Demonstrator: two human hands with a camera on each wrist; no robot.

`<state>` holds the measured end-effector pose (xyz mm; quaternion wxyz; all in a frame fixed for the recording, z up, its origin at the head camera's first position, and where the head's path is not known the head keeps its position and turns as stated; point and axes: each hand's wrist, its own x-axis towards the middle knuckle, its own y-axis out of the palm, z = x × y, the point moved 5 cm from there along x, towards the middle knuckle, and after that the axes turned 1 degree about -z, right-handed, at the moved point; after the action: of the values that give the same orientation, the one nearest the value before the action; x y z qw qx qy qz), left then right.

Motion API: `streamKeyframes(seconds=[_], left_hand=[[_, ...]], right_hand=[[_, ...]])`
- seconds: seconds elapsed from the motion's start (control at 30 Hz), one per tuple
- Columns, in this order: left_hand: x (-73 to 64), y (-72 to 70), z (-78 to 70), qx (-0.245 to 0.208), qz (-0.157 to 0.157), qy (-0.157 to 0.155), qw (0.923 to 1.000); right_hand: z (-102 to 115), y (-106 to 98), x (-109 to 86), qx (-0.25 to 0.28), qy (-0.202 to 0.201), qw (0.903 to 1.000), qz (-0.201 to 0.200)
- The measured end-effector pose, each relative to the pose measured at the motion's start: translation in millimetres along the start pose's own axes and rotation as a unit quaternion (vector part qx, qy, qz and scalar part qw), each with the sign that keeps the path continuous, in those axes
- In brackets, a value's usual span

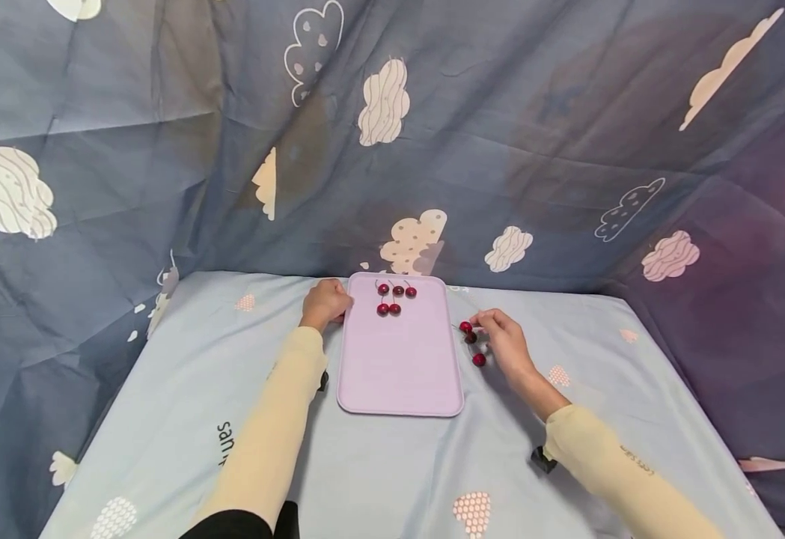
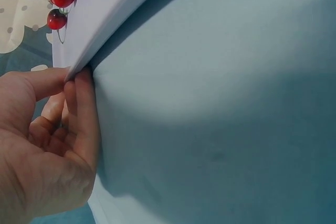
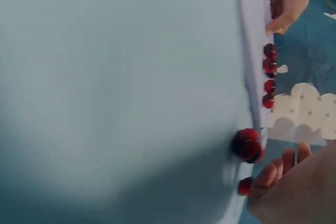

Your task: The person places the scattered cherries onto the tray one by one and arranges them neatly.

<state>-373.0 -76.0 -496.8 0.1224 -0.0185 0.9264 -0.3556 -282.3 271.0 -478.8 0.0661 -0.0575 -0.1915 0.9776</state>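
A lilac tray lies on the light blue cloth. My left hand pinches its left rim near the far corner; the thumb lies over the rim and fingers are under it in the left wrist view. Several dark red cherries with stems sit in two short rows at the tray's far end. Right of the tray, my right hand has its thumb and index fingertips at a cherry, pinching it. Another cherry is close below these fingertips, and one more cherry lies nearer me.
A pale blue cloth with printed hearts covers the table. Dark blue curtains with cloud prints rise behind it and at both sides. Black wrist devices sit under the cream sleeves.
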Motion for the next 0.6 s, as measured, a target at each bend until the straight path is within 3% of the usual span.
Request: streamKeyframes(seconds=[0.23, 0.4, 0.6], left_hand=[[0.2, -2.6, 3.1, -0.006, 0.006, 0.0, 1.0], [2.1, -0.9, 3.6, -0.033, 0.005, 0.007, 0.9994], [4.5, 0.5, 4.1, -0.047, 0.004, 0.006, 0.9989]], right_hand=[[-24.2, -4.7, -10.9, -0.019, 0.043, 0.9989, 0.007], [-31.7, -11.4, -13.0, -0.038, 0.066, 0.9962, 0.044], [-33.8, -13.8, -15.2, -0.052, 0.058, 0.9916, 0.103]])
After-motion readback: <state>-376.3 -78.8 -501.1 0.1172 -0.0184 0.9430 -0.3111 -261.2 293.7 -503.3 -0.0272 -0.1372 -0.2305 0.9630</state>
